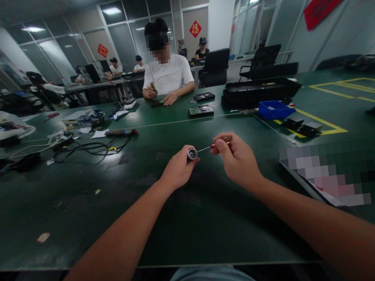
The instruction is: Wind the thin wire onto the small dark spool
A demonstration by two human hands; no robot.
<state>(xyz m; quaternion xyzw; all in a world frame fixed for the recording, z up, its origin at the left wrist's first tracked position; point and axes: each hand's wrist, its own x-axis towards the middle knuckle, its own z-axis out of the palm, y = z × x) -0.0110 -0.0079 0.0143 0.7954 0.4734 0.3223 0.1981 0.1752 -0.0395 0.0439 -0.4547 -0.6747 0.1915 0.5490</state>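
Observation:
My left hand (pixel 177 167) is closed around a small dark cylinder (pixel 192 154), whose round, silver-rimmed end faces me. Between finger and thumb, my right hand (pixel 239 157) grips a thin screwdriver (pixel 213 146) with a reddish handle. Its slim metal shaft points left, and the tip reaches the open-looking end of the cylinder; how deep it goes I cannot tell. Both hands are held above the green table (pixel 184 223), near its middle. The inside of the cylinder is too small to make out.
Across the table a person in a white shirt (pixel 169 75) works on a small part with a screwdriver. Hard drives (pixel 201 111), a black case (pixel 260 91) and a blue bin (pixel 276 109) lie ahead to the right. Cables (pixel 89 150) and an electric screwdriver (pixel 121 132) lie left.

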